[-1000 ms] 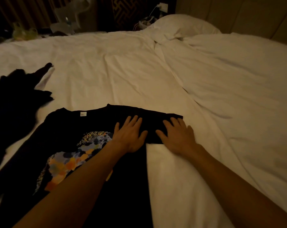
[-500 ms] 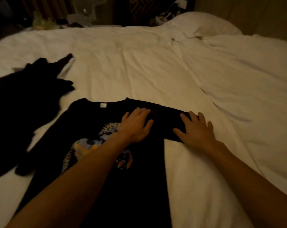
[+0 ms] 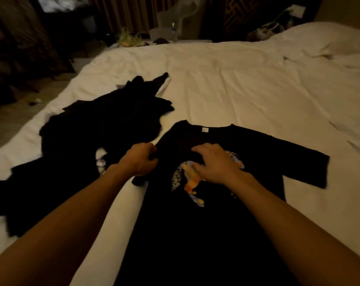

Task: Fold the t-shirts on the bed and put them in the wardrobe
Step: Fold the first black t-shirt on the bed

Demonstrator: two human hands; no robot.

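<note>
Presently the black t-shirt (image 3: 195, 234) lies flat and face up on the white bed (image 3: 237, 89), its collar away from the person and its white neck label (image 3: 205, 130) showing; both arms reach out over it. The left grip (image 3: 141, 159) sits at the shirt's left shoulder edge, fingers curled tight round a bunch of the dark cloth where the left sleeve begins. The right grip (image 3: 214, 164) rests on the chest, partly over the coloured print (image 3: 191, 182), fingers bent with their tips on the fabric; whether it pinches any cloth or only presses down, I cannot tell. The shirt's right sleeve (image 3: 294, 162) lies spread to the side, well clear of both grips. Just beside the left grip, further left, a heap of other black garments (image 3: 105, 129) lies rumpled on the bed; a white pillow (image 3: 323, 38) sits at the far right corner.

Half a second ago both grips lay flat with straight fingers on the shirt's right side, the left on the chest and the right over the edge of the right sleeve; since then both have shifted leftward, the left one has closed on cloth, and the right sleeve is left free; the view has also swung left, so more of the dark heap shows.
</note>
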